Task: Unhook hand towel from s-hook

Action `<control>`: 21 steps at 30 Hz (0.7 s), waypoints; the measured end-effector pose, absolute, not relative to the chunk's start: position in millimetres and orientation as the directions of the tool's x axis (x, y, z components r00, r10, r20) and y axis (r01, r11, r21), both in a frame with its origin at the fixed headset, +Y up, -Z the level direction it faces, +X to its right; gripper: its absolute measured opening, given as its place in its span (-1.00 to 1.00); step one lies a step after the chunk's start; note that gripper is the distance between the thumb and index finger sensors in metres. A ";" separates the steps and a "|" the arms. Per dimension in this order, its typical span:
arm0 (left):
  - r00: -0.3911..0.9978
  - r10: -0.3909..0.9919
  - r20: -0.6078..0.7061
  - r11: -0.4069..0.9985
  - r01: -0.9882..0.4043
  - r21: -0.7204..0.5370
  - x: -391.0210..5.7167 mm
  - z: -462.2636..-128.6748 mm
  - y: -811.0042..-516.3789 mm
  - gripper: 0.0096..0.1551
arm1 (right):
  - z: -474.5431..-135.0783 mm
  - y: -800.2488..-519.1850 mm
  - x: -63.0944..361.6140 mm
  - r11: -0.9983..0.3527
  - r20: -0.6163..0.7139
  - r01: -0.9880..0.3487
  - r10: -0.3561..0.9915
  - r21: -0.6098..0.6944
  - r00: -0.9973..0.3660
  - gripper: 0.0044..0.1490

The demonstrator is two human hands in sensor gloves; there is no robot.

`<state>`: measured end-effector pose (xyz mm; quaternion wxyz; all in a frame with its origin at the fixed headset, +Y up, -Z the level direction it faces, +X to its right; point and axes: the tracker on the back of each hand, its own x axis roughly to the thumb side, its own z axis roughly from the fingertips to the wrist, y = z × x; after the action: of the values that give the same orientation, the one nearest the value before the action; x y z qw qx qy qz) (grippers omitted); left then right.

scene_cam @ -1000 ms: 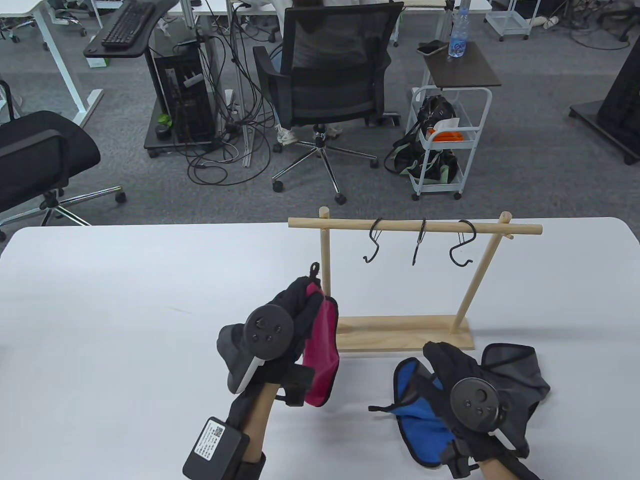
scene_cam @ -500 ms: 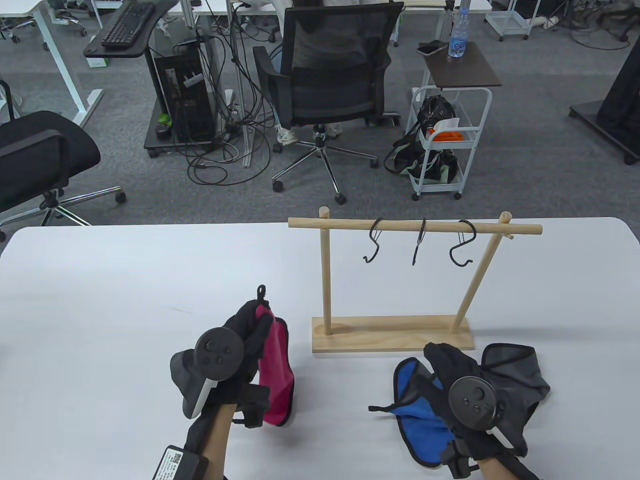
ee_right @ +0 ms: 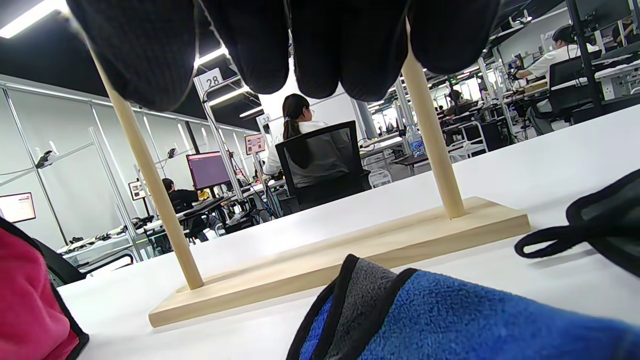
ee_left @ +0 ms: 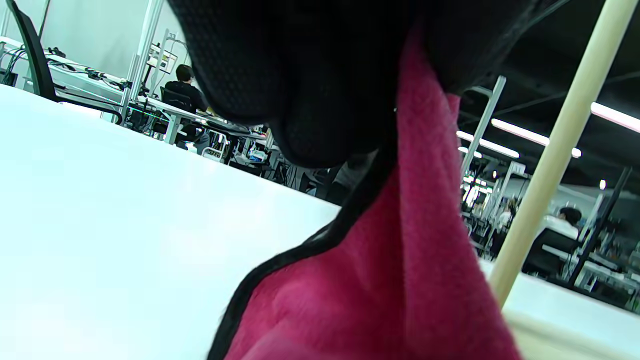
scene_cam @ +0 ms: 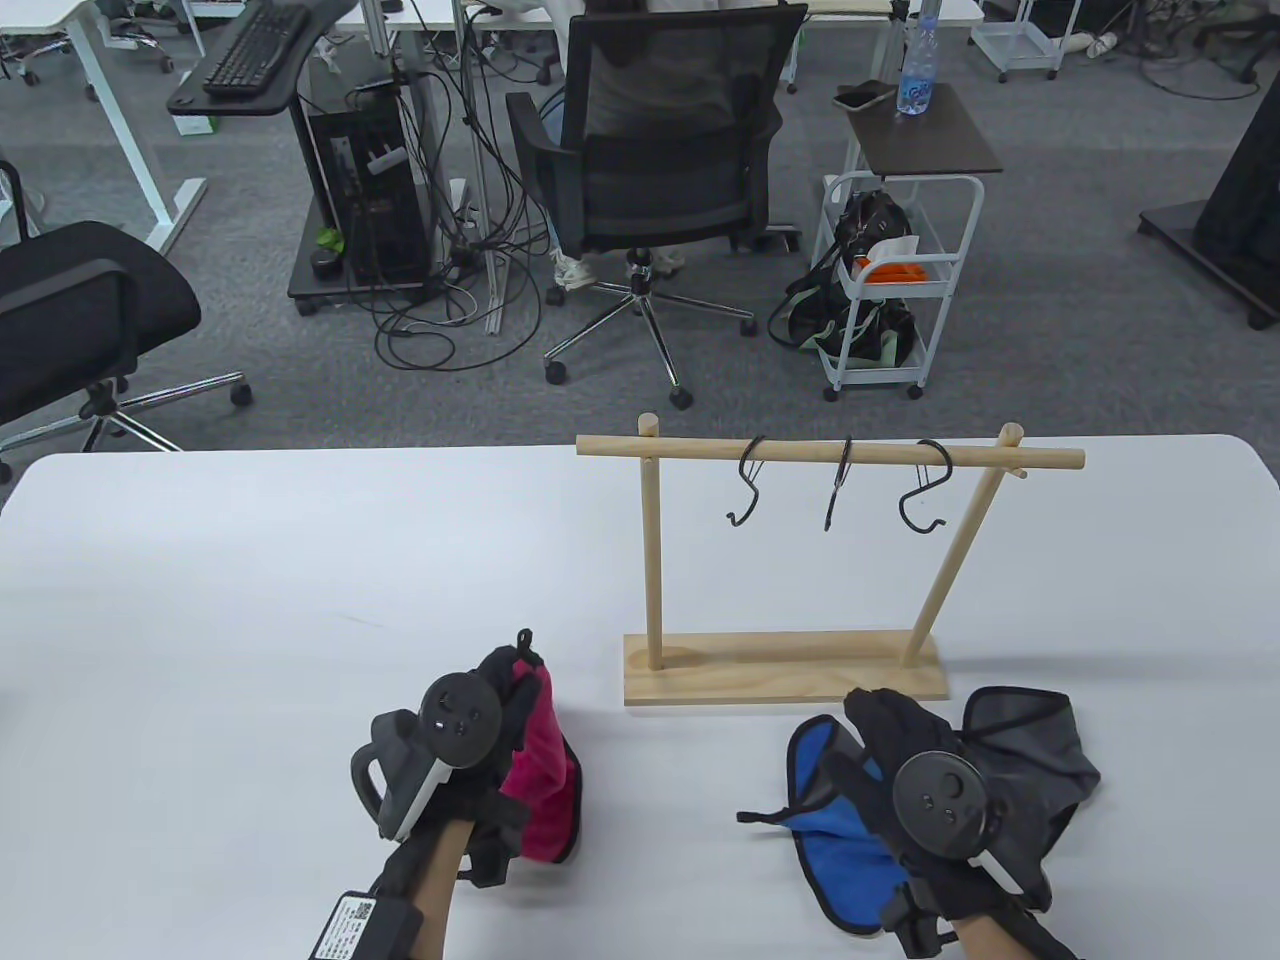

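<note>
Open-plan office: swivel chairs (scene_cam: 660, 170), desks, keyboard (scene_cam: 255, 45), PC tower (scene_cam: 365, 195), seated workers.

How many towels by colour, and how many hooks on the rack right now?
Pink towel: 1, held by the left hand
Blue towel: 1, under the right hand
Grey towel: 1, on the table
Hooks: 3, all bare, on the rack
Total: 6

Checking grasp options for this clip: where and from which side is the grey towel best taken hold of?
Pinch the grey towel at its black hanging loop, from above on its rack-facing side. In the right wrist view the loop lies on the table, clear of the right hand.
</note>
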<state>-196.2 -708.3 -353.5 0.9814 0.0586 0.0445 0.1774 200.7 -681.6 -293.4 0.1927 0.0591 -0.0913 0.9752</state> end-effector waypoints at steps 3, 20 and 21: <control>0.954 0.296 -0.054 0.953 -0.291 0.083 -188.5 -356.1 -719.8 -0.47 | -293.6 -681.8 200.2 -0.910 0.152 -0.386 0.365 -0.150 -0.919 -0.17; 0.996 0.088 0.010 0.993 -0.087 -0.079 -157.1 -364.1 -760.4 -0.46 | -293.8 -682.4 200.3 -0.910 0.156 -0.394 0.373 -0.133 -0.915 -0.18; 0.996 0.087 0.010 0.993 -0.086 -0.086 -156.8 -364.0 -760.6 -0.46 | -293.9 -682.6 200.1 -0.910 0.156 -0.393 0.373 -0.132 -0.915 -0.18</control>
<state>-156.8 -760.6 -364.0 0.9981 -0.0429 -0.0068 0.0433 200.1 -682.6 -293.9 0.1964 0.0639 -0.0803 0.9751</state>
